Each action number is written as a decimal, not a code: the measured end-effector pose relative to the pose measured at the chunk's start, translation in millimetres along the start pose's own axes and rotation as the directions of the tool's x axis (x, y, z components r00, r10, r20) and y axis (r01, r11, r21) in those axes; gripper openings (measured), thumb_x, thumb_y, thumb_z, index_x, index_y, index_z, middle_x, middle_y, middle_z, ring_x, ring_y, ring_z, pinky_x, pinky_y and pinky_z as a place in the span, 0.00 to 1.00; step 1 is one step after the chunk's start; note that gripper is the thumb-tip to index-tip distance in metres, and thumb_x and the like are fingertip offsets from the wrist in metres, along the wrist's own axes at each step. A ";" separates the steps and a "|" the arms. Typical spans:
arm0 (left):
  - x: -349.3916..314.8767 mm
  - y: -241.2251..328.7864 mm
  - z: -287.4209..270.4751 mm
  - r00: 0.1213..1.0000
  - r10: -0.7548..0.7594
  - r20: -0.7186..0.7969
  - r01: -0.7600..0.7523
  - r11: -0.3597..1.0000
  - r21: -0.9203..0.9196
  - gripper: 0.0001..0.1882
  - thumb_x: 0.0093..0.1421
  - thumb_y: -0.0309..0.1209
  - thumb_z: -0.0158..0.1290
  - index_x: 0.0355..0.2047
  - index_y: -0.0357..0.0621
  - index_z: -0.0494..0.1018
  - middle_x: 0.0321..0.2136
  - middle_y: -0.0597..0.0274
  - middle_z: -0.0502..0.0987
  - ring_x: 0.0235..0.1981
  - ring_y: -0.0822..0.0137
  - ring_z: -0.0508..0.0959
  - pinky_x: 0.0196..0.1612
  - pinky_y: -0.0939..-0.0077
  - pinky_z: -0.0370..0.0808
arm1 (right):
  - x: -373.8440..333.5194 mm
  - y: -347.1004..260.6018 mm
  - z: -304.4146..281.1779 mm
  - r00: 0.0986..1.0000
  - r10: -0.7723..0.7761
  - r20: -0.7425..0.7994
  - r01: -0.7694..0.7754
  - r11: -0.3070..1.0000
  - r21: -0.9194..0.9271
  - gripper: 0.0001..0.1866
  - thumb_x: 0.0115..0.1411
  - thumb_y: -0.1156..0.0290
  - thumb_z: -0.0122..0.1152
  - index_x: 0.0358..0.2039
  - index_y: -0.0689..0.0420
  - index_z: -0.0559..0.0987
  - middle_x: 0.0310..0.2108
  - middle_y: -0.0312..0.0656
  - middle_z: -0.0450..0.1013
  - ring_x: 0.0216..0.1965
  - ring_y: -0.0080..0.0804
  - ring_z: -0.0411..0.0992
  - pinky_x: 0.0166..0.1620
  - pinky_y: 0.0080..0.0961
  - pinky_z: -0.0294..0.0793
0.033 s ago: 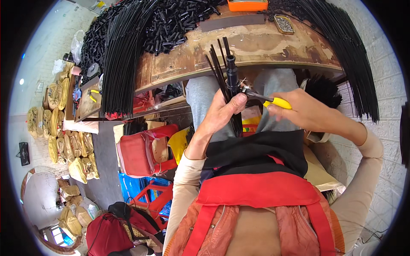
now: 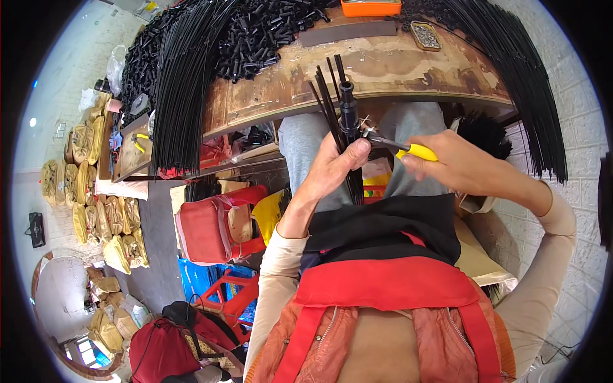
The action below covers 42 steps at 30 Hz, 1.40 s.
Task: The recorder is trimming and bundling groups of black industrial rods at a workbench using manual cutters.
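Observation:
My left hand [image 2: 341, 163] is closed round a bundle of thin black rods [image 2: 327, 105]. A black ribbed tube fitting [image 2: 348, 112] stands upright among them, its open end on top. In my right hand [image 2: 453, 163] is a pair of pliers [image 2: 418, 152] with yellow grips, its jaws pointing left. The jaws meet a small shiny metal piece [image 2: 369, 132] beside the tube, just above my left thumb. Several thin light-coloured slivers stick out there; what they are I cannot make out. Both hands are over my lap, in front of the bench edge.
A worn wooden bench [image 2: 383, 70] holds a heap of black tube fittings [image 2: 255, 38], long black rods [image 2: 185, 96] hanging over its edge, a tin of small metal parts [image 2: 425, 36] and an orange box [image 2: 370, 7]. A red chair [image 2: 204, 233] stands left; more rods [image 2: 517, 83] hang right.

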<state>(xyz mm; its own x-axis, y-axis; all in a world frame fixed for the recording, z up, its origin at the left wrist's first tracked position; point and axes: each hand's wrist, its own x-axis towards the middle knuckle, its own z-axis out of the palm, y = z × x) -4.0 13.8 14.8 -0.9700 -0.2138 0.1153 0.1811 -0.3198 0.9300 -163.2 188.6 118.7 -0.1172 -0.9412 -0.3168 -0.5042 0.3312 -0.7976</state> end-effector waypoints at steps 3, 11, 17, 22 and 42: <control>-1.0 -2.0 -2.7 1.000 0.002 0.013 -0.002 1.000 0.013 0.18 0.66 0.44 0.50 0.40 0.39 0.65 0.20 0.73 0.59 0.20 0.78 0.57 0.24 0.82 0.56 | 3.3 -16.3 -0.6 0.988 0.141 0.066 -0.141 0.990 -0.017 0.20 0.66 0.57 0.49 0.32 0.65 0.74 0.20 0.44 0.73 0.23 0.35 0.73 0.30 0.32 0.70; -5.5 3.4 -5.5 0.999 0.024 0.040 -0.023 1.000 -0.012 0.18 0.66 0.44 0.50 0.30 0.43 0.62 0.18 0.74 0.55 0.19 0.78 0.55 0.23 0.81 0.54 | 10.9 13.2 30.8 0.988 -0.051 -0.144 0.049 0.999 -0.020 0.18 0.67 0.56 0.50 0.30 0.60 0.70 0.17 0.33 0.65 0.17 0.18 0.65 0.21 0.20 0.64; 1.4 2.8 0.6 0.999 -0.022 0.033 0.022 1.000 0.008 0.17 0.67 0.41 0.49 0.29 0.42 0.61 0.18 0.74 0.57 0.19 0.78 0.56 0.23 0.81 0.55 | -1.5 -4.7 8.5 0.959 0.225 0.172 -0.273 0.897 0.348 0.21 0.67 0.52 0.49 0.31 0.59 0.69 0.16 0.35 0.66 0.14 0.22 0.66 0.17 0.22 0.64; -1.3 0.4 12.2 0.999 0.016 -0.031 -0.012 0.992 0.124 0.14 0.68 0.38 0.48 0.30 0.43 0.61 0.19 0.73 0.57 0.19 0.78 0.56 0.23 0.81 0.55 | 2.8 -57.1 -39.7 0.851 0.424 0.312 -0.432 0.901 -0.044 0.20 0.68 0.54 0.48 0.30 0.60 0.66 0.15 0.37 0.67 0.12 0.22 0.64 0.15 0.20 0.65; -6.9 1.7 1.4 0.997 0.040 -0.070 -0.052 0.983 -0.178 0.16 0.61 0.38 0.58 0.32 0.44 0.62 0.18 0.73 0.61 0.18 0.79 0.60 0.21 0.83 0.55 | 12.2 13.4 11.8 0.784 -0.553 -0.281 0.138 0.597 -0.790 0.33 0.51 0.80 0.55 0.60 0.49 0.69 0.42 0.46 0.67 0.44 0.45 0.67 0.48 0.38 0.67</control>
<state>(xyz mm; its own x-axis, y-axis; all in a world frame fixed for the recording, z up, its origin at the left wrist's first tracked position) 2.7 16.0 16.1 -0.9484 -0.2903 0.1276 0.2569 -0.4674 0.8459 -161.2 182.4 98.1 -0.0531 -0.9401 0.3368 -0.9933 0.0151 -0.1144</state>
